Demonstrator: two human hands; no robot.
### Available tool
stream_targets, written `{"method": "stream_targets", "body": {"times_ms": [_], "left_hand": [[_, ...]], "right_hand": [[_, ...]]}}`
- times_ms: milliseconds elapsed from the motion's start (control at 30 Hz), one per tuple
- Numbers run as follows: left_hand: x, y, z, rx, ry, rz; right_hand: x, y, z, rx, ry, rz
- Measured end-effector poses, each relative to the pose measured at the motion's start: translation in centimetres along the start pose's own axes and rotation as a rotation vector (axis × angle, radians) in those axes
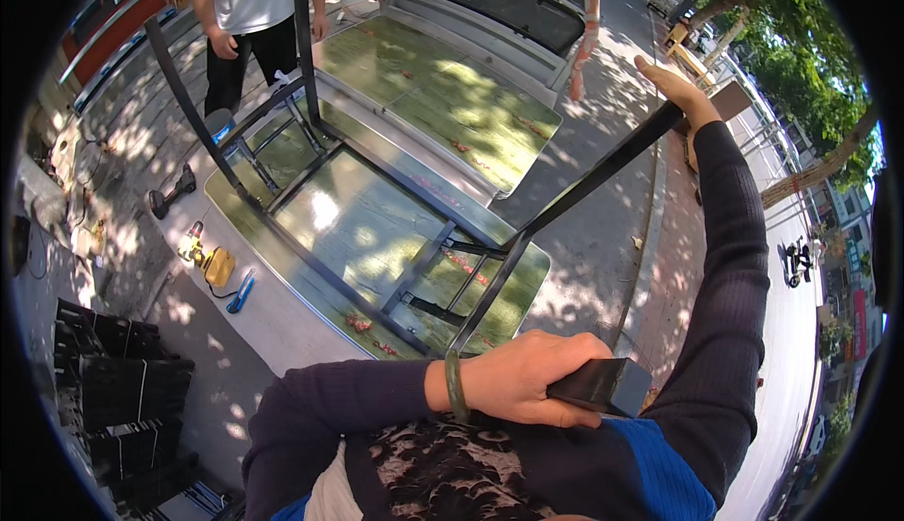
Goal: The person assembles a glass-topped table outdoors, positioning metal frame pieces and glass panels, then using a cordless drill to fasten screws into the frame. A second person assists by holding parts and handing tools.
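Note:
A black metal table frame (325, 248) lies on a green marble-patterned tabletop (405, 187), its square-tube legs angled up at both ends. My left hand (527, 375), with a green bangle at the wrist, reaches across my chest. Its fingers are wrapped round the end of the near leg (603, 384). Farther off, my right arm is stretched out to the far leg (603, 172) on the same side. My right hand (683, 89) rests against that leg's tip, its visible fingers stretched out rather than curled round it. Part of that contact is hidden.
Left of the frame lie a yellow power drill (207, 255), a black drill (172, 193) and a blue utility knife (242, 292). Stacked black frames (132, 380) stand at lower left. A person (254, 22) stands beyond; another green tabletop (443, 88) lies behind. Trees line the street.

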State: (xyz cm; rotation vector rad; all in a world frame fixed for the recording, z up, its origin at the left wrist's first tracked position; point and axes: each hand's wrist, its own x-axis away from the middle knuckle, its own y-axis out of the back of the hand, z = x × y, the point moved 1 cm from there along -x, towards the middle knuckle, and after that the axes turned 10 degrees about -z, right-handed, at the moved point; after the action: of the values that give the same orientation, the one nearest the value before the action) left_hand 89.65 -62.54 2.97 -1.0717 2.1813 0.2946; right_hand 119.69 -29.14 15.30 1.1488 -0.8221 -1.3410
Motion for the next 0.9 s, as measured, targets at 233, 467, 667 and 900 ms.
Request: {"method": "stream_targets", "body": {"times_ms": [233,467,667,900], "left_hand": [[1.3,1.1,-0.7,0.039,0.096,0.02],[6.6,4.8,-0.5,-0.161,0.03,-0.1],[15.6,12.5,7.1,-0.309,0.678,0.202],[20.9,15.4,27.1,-0.532,1.25,0.222]], "right_hand": [[9.7,-1.5,11.1,-0.449,0.28,-0.634],[37.5,-7.9,13.5,-1.391,0.161,-0.293],[40.9,-14.3,20.6,-1.22,-0.169,-0.615],[37.9,-16.6,22.6,-1.318,-0.027,-0.667]]}}
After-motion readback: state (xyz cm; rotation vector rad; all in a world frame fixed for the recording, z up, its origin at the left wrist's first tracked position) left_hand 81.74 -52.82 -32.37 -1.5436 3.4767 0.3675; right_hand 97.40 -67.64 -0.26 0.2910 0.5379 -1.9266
